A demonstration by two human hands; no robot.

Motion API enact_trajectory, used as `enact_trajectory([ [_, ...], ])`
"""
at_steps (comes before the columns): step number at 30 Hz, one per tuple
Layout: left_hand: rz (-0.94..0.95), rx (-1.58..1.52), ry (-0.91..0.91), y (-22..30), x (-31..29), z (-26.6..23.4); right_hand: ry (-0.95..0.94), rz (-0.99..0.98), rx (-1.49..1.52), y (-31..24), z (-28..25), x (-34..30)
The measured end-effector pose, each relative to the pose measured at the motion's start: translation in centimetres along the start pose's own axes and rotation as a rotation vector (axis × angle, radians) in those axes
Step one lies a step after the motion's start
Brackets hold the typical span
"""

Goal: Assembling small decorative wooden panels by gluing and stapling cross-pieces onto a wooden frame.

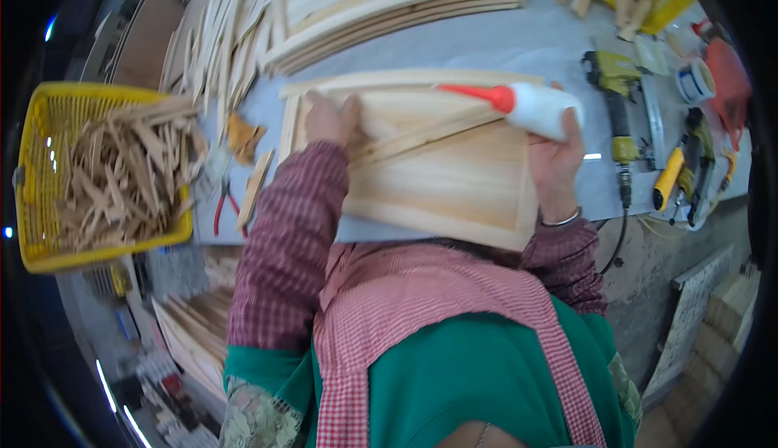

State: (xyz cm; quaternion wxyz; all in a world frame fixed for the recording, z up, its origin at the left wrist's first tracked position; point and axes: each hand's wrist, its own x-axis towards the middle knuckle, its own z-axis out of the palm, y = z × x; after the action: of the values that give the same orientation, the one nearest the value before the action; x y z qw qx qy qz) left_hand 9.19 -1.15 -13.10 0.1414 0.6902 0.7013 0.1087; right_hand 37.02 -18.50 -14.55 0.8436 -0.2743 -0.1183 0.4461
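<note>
Shallow pale wooden tray [442, 177] lies flat on the grey workbench [527, 43] at its near edge; looks light, stiff, smooth, best held by its raised rims, the loose thin slat [421, 136] across it likely snaps easily. Left hand [331, 120] presses down flat, fingers together, on the tray's far left corner. Right hand [555, 152] at the tray's right rim, wrapped around a white glue bottle [535, 109], red nozzle pointing left over the tray.

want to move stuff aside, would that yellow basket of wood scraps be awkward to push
The yellow basket probably slides easily; its scraps are thin offcuts, likely light. They are heaped above the rim, so some may spill. It overhangs the table edge, so it could tip.
</note>
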Motion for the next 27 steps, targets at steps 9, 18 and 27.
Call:
enact_trajectory([
  [9,0.71,-0.067,0.068,11.1,-0.1,-1.0,0.025,-0.037,0.086,-3.4,-0.5,-1.6],
  [18,1.173,0.012,0.247,31.2,6.3,5.5,0.133,-0.182,-0.027,-7.7,-0.4,-2.2],
  [27,0.863,0.508,0.023,37.6,10.9,11.8,0.195,-0.17,-0.09,-9.0,0.0,-1.9],
])
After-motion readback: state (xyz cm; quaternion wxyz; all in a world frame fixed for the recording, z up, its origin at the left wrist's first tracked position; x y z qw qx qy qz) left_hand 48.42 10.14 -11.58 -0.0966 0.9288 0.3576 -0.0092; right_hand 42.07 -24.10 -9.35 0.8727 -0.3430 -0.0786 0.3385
